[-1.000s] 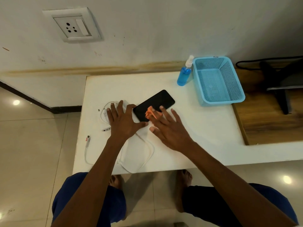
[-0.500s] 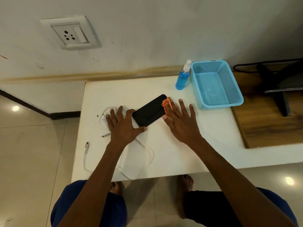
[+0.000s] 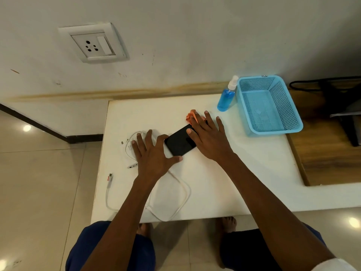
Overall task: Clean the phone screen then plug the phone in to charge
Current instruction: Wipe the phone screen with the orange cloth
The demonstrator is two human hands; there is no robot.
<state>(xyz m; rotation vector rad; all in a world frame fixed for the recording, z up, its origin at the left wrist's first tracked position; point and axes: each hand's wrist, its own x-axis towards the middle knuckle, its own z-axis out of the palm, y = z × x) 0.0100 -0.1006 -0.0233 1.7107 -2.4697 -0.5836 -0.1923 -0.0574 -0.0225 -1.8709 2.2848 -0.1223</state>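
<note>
In one second the right hand has pushed the small orange cloth from the near end of the black flat phone past its far end, so one wiping pass looks finished; the phone lies on the white table; right grip flat, fingers spread, pressing the cloth; the left hand, also spread, steadies the phone's near corner; the white charging cable waits unplugged.

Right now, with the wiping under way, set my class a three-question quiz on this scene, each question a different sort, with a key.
1. True or false: the blue spray bottle stands inside the blue basket.
2. What does the right hand press on the phone? A) orange cloth B) sponge C) tissue
3. Fill in: the left hand lies flat over part of the white ____.

Key: 1 false; 2 A; 3 cable.
</note>
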